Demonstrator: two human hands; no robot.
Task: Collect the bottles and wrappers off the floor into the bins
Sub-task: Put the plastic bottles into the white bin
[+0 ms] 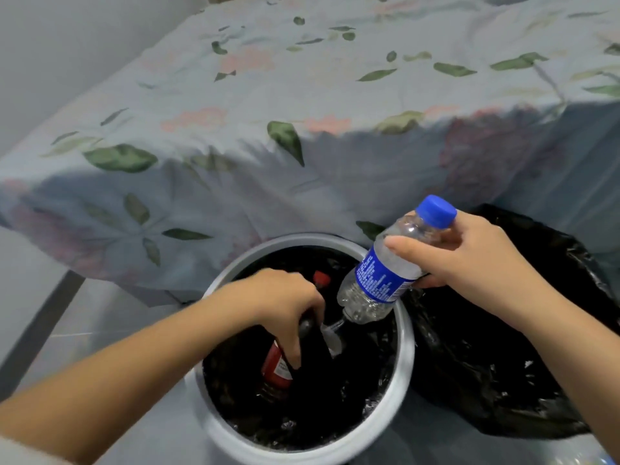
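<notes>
A round white bin lined with a black bag stands on the floor in front of me. My left hand reaches down into it and grips a dark bottle with a red label; a red cap shows behind the hand. My right hand holds a clear water bottle with a blue cap and blue label, tilted base-down over the bin's right rim. A clear bottle lies deeper in the bin, mostly hidden.
A second container lined with a black bag sits right of the white bin. A bed with a floral sheet hangs close behind both. Grey floor lies to the left, with a dark bed leg.
</notes>
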